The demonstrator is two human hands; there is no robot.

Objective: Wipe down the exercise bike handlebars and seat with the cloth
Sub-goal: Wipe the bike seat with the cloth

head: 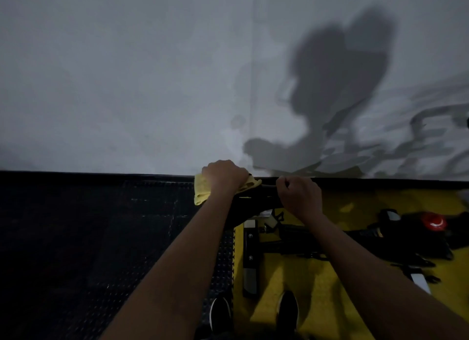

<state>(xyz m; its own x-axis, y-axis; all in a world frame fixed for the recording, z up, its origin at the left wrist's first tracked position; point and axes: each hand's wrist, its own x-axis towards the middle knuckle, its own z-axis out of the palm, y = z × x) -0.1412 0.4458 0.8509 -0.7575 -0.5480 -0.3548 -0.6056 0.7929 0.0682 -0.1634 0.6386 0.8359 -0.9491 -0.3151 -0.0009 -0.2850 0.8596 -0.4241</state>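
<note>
My left hand (224, 176) is closed over the yellow cloth (203, 191), pressing it onto the left end of a dark bike part (256, 199). I judge this part to be the seat, but it's too dark to be sure. My right hand (298, 196) is curled tight on the right end of the same part, bracing it, with no cloth in it. Both fists sit at the far edge of the scene, just before the wall (127, 73). The part's long axis runs left to right between my hands, so the coming wipe probably goes rightward along it, toward the right hand. The left hand alone is on the cloth. The bike frame (330, 240) stretches right over the yellow floor mat (304, 276), with a red knob (435, 221) far right. I can't pick out the handlebars. My shoes (220, 314) are at the near edge.
</note>
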